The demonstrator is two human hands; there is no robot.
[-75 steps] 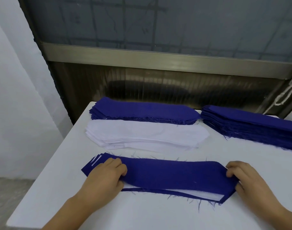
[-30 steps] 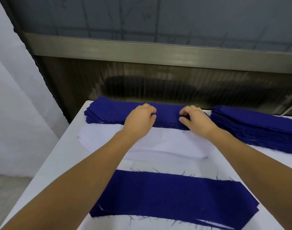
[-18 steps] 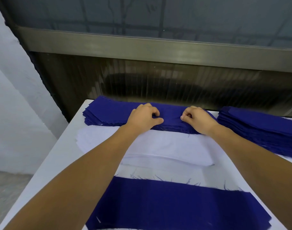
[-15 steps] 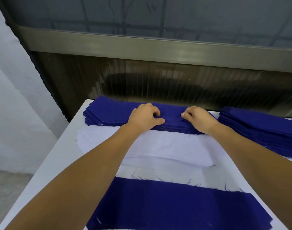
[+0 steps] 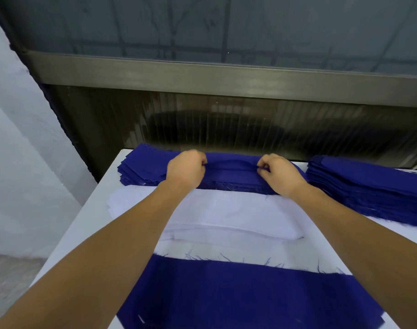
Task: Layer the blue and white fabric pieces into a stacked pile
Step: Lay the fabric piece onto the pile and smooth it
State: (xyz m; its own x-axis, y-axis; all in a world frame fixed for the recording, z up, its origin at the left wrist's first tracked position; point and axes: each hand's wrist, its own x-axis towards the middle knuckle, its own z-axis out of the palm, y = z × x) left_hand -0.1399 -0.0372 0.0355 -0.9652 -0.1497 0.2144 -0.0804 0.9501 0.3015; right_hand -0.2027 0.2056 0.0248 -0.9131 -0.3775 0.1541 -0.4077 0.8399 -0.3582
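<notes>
At the back of the white table (image 5: 88, 224) lies a pile of blue fabric pieces (image 5: 143, 165). My left hand (image 5: 186, 168) and my right hand (image 5: 279, 174) both pinch its top blue piece (image 5: 231, 166), which puckers up between them. Just in front lies a pile of white fabric pieces (image 5: 226, 214), partly under my forearms. Nearest me lies the layered stack (image 5: 238, 298), blue on top with white showing at its edges.
A second, thicker pile of blue pieces (image 5: 368, 188) sits at the back right of the table. A dark ribbed panel and a metal rail (image 5: 226, 77) rise right behind the table. The table's left edge drops to the floor (image 5: 10, 276).
Both hands left the near stack and reached to the far blue pile. In the last half second their fingers closed on the top blue piece and lifted a ridge in it.
</notes>
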